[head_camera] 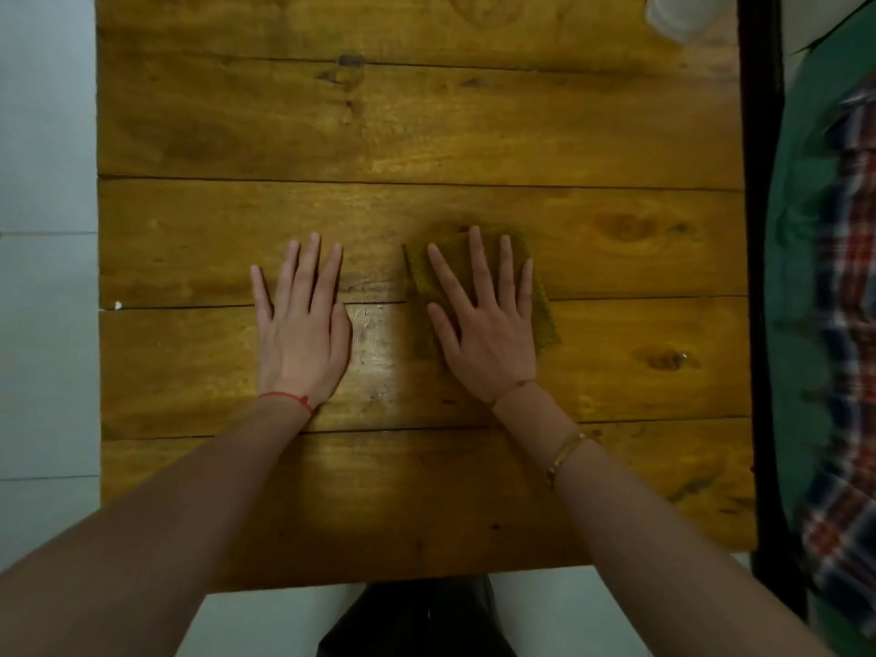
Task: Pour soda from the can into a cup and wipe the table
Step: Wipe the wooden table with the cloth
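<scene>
A wooden plank table [237,135] fills the head view. My right hand [483,324] lies flat, fingers spread, on top of a mustard-yellow cloth [542,320] that rests on the table right of centre. My left hand [303,329] lies flat on the bare wood to the left of the cloth, fingers apart, holding nothing. A pale translucent cup [682,14] shows partly at the far right corner, cut by the frame's top edge. No can is in view.
A dark frame [763,230] runs along the table's right edge, with green fabric [806,206] and plaid cloth [848,372] beyond it. Pale tiled floor [47,230] lies left of the table. A glossy patch shines between my hands.
</scene>
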